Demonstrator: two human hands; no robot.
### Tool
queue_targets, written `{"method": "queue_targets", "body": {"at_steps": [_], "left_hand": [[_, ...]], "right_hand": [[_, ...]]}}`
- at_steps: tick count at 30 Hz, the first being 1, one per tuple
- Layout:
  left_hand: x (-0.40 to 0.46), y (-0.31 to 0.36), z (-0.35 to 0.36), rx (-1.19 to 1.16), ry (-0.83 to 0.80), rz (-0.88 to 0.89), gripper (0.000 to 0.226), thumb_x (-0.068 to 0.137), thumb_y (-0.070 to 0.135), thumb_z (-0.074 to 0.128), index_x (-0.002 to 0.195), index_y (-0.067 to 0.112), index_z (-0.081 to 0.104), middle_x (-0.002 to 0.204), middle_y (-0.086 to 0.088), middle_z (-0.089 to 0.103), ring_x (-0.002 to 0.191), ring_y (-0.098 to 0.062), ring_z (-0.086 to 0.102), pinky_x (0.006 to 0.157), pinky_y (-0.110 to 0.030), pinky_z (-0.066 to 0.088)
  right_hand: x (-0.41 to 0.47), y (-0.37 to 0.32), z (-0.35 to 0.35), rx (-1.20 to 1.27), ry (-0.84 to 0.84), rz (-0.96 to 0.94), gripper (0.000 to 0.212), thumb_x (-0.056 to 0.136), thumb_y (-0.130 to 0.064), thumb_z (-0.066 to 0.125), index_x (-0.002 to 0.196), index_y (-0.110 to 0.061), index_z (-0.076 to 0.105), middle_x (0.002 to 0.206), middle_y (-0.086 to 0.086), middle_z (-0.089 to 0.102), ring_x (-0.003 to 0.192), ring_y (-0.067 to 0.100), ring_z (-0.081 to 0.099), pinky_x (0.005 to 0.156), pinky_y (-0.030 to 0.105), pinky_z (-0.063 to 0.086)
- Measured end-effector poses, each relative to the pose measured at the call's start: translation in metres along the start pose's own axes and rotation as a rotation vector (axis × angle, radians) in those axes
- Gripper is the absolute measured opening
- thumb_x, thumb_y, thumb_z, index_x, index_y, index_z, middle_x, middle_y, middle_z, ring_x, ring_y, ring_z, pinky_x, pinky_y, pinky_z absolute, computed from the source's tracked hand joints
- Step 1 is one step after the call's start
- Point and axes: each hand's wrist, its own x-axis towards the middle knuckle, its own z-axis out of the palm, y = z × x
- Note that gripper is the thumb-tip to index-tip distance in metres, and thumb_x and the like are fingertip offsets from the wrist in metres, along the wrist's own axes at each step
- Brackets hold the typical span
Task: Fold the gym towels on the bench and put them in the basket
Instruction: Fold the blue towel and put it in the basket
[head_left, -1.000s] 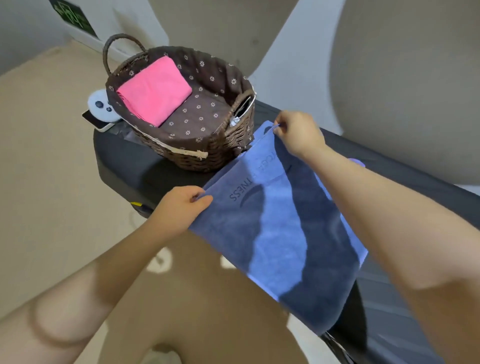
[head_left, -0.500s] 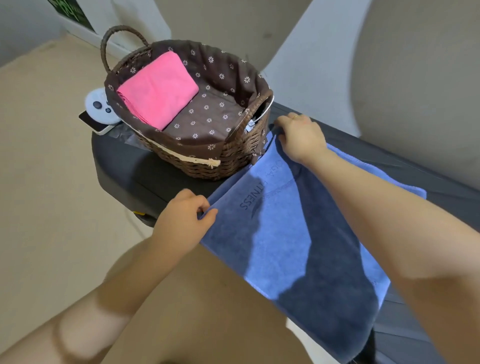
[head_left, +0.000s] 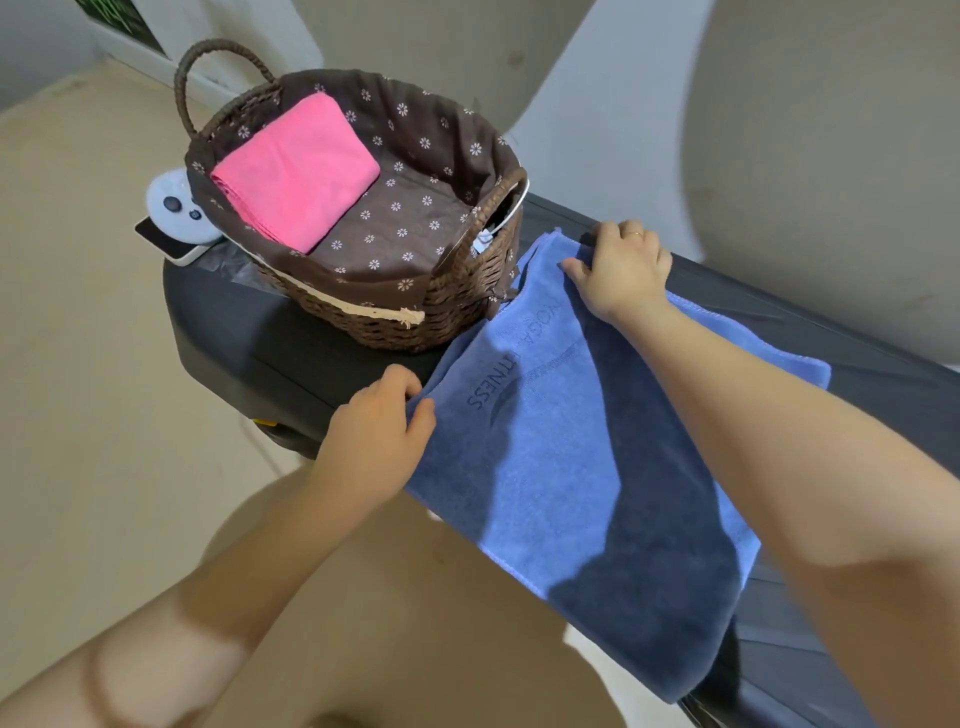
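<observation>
Blue gym towel (head_left: 597, 467) flat on bench (head_left: 291, 338), just right of wicker basket (head_left: 415, 322) | left hand (head_left: 376, 441) pinches its near corner | right hand (head_left: 621, 267) fingers curled, gripping far corner | pink towel (head_left: 296, 169) folded inside basket

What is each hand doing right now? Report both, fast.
Left hand: fingers pinch the near corner of the blue towel.
Right hand: fingers curled on the towel's far corner, holding it on the bench.
</observation>
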Motion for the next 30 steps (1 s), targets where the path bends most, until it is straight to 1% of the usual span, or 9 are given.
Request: {"method": "queue_targets", "body": {"at_steps": [2, 3, 6, 10, 14, 18, 22, 26, 30], "left_hand": [[0.001, 0.004, -0.003, -0.044, -0.027, -0.057, 0.022, 0.094, 0.025, 0.048, 0.11, 0.012, 0.041, 0.083, -0.009, 0.058, 0.076, -0.028, 0.058, 0.062, -0.033, 0.039], [0.002, 0.005, -0.003, -0.061, -0.023, -0.073, 0.025, 0.093, 0.027, 0.049, 0.113, 0.013, 0.039, 0.084, -0.009, 0.057, 0.075, -0.027, 0.057, 0.062, -0.034, 0.041], [0.003, 0.009, 0.0, -0.025, 0.017, -0.032, 0.023, 0.091, 0.029, 0.054, 0.1, 0.012, 0.04, 0.094, -0.008, 0.049, 0.076, -0.028, 0.052, 0.062, -0.037, 0.041], [-0.002, 0.014, 0.008, 0.127, 0.014, -0.001, 0.026, 0.09, 0.028, 0.057, 0.097, 0.004, 0.051, 0.109, -0.015, 0.044, 0.083, -0.037, 0.052, 0.069, -0.043, 0.042], [-0.003, 0.02, 0.006, 0.104, -0.006, -0.052, 0.022, 0.092, 0.025, 0.054, 0.097, 0.003, 0.054, 0.112, -0.018, 0.045, 0.089, -0.039, 0.052, 0.074, -0.042, 0.04], [-0.004, 0.024, 0.002, 0.01, 0.006, -0.083, 0.023, 0.096, 0.02, 0.045, 0.099, -0.001, 0.053, 0.111, -0.022, 0.051, 0.093, -0.039, 0.052, 0.076, -0.039, 0.037], [-0.004, 0.027, -0.004, -0.068, -0.03, -0.107, 0.02, 0.098, 0.019, 0.039, 0.088, 0.004, 0.047, 0.106, -0.023, 0.056, 0.094, -0.037, 0.054, 0.072, -0.036, 0.035], [-0.007, 0.045, -0.003, -0.106, -0.177, -0.129, 0.034, 0.099, 0.019, 0.037, 0.064, 0.018, 0.034, 0.098, -0.024, 0.056, 0.105, -0.04, 0.054, 0.077, -0.035, 0.039], [-0.01, 0.044, 0.009, -0.168, -0.203, -0.102, 0.037, 0.098, 0.018, 0.039, 0.062, 0.018, 0.028, 0.078, -0.012, 0.046, 0.1, -0.041, 0.053, 0.068, -0.029, 0.03]], "right_hand": [[-0.019, 0.018, -0.007, 0.016, 0.09, -0.009, 0.039, 0.096, -0.032, 0.04, 0.126, -0.006, 0.047, 0.138, 0.013, 0.041, 0.128, 0.032, 0.034, 0.111, 0.041, 0.017], [-0.03, 0.032, -0.011, 0.021, 0.126, 0.013, 0.037, 0.097, -0.029, 0.039, 0.125, -0.006, 0.048, 0.138, 0.014, 0.041, 0.129, 0.033, 0.034, 0.111, 0.041, 0.017], [-0.065, 0.076, -0.021, 0.071, 0.124, 0.173, 0.037, 0.095, -0.025, 0.042, 0.127, -0.007, 0.047, 0.139, 0.015, 0.04, 0.13, 0.035, 0.033, 0.111, 0.043, 0.019], [-0.109, 0.11, -0.032, 0.106, 0.128, 0.394, 0.045, 0.095, -0.026, 0.042, 0.136, -0.007, 0.038, 0.15, 0.016, 0.025, 0.138, 0.035, 0.022, 0.113, 0.046, 0.014], [-0.137, 0.11, -0.039, 0.141, 0.086, 0.541, 0.052, 0.095, -0.022, 0.046, 0.139, -0.001, 0.029, 0.142, 0.023, 0.031, 0.13, 0.04, 0.029, 0.106, 0.048, 0.028], [-0.15, 0.101, -0.043, 0.254, 0.046, 0.666, 0.043, 0.091, -0.014, 0.048, 0.128, -0.001, 0.031, 0.128, 0.023, 0.048, 0.118, 0.041, 0.045, 0.094, 0.049, 0.041], [-0.158, 0.101, -0.054, 0.241, -0.004, 0.64, 0.038, 0.089, -0.006, 0.048, 0.124, -0.003, 0.034, 0.123, 0.023, 0.052, 0.111, 0.043, 0.052, 0.082, 0.047, 0.046], [-0.158, 0.117, -0.076, 0.161, 0.145, 0.557, 0.033, 0.092, -0.002, 0.039, 0.124, -0.003, 0.037, 0.127, 0.023, 0.045, 0.114, 0.046, 0.048, 0.088, 0.047, 0.041], [-0.167, 0.13, -0.085, 0.289, 0.161, 0.52, 0.048, 0.093, -0.011, 0.049, 0.136, -0.002, 0.029, 0.135, 0.024, 0.04, 0.119, 0.04, 0.045, 0.092, 0.043, 0.039]]}}
